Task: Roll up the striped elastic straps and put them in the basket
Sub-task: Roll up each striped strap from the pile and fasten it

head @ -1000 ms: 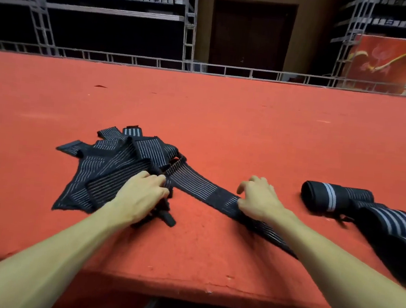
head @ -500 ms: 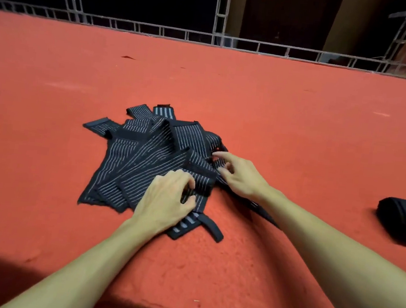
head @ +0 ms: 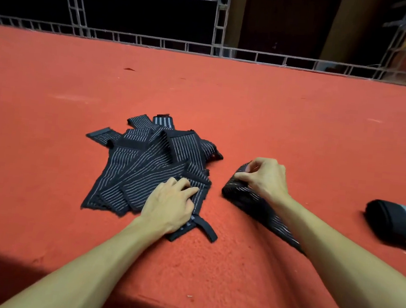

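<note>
1. The end of one strap (head: 241, 195) is pinched by the right hand (head: 267, 179) between thumb and bent fingers; the end is folded over, and the rest trails from the grip back under the right forearm.
2. Just left of that grip, apart from the held strap, a pile (head: 150, 168) of flat striped straps is pressed at its near right corner by the left hand (head: 169, 203). Its fingers are bent on the fabric; whether anything is gripped cannot be told.
3. A black tab (head: 205, 229) sticks out just beneath the left hand.
4. Well right of the right hand, one roll (head: 395, 224) lies on the red table (head: 227, 101), partly cut off by the picture's edge.
5. Nothing is seen between the two hands but bare red surface.
6. Counted: two hands, one held strap, one roll, one pile; the straps in the pile overlap and cannot be counted.
7. Beyond the far edge, a metal truss (head: 158, 41) is seen.
</note>
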`<move>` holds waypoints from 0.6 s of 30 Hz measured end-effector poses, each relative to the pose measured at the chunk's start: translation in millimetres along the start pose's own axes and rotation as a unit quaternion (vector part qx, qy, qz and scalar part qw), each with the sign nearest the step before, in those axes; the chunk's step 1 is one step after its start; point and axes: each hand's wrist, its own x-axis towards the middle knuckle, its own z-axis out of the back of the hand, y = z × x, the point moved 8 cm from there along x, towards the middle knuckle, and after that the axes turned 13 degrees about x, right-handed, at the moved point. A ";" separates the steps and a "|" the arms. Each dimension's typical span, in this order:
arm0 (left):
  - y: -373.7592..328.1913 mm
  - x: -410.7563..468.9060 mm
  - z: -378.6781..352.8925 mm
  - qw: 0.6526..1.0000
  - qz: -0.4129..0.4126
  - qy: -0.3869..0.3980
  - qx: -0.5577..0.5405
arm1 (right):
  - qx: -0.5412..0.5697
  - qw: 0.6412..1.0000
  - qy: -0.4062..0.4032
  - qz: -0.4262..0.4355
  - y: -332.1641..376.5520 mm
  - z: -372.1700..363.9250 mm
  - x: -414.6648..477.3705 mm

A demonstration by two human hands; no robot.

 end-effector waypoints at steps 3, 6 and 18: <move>-6.3 5.9 9.0 0.995 0.001 0.097 0.032 | 0.058 0.998 -0.018 -0.013 -3.5 37.1 -11.1; -21.9 13.6 34.4 0.994 0.013 0.109 -0.024 | 0.154 0.988 0.004 -0.003 7.4 66.3 -27.4; -157.3 3.2 165.1 0.800 -0.130 0.094 -0.577 | 0.427 0.889 0.147 0.070 101.4 170.0 -103.6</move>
